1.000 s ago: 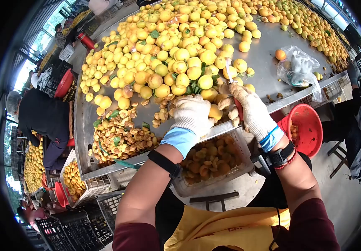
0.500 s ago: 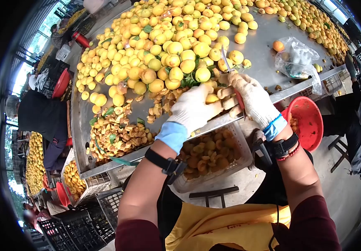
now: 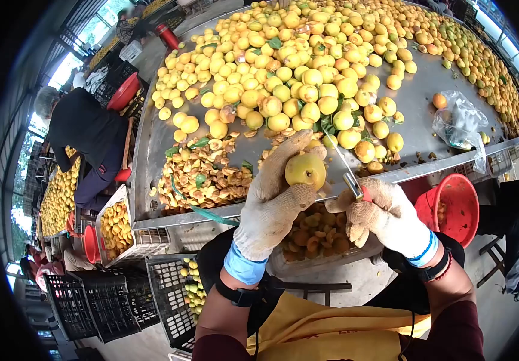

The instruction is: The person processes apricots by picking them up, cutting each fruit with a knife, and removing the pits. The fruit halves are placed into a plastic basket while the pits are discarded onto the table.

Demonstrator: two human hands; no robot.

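A yellow fruit (image 3: 306,170) and a knife (image 3: 351,179) held at the surface's (image 3: 428,129) near edge.
The left hand (image 3: 274,201) keeps its grip clenched around the fruit, lifted clear of the surface; the right hand (image 3: 386,216), just to its right, grasps the knife's red handle, blade close beside the fruit.

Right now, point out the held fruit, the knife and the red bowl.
fruit (image 3: 306,170): head view, centre of skin.
knife (image 3: 351,177): head view, where blade meets handle.
red bowl (image 3: 464,207): head view, bare inner wall.
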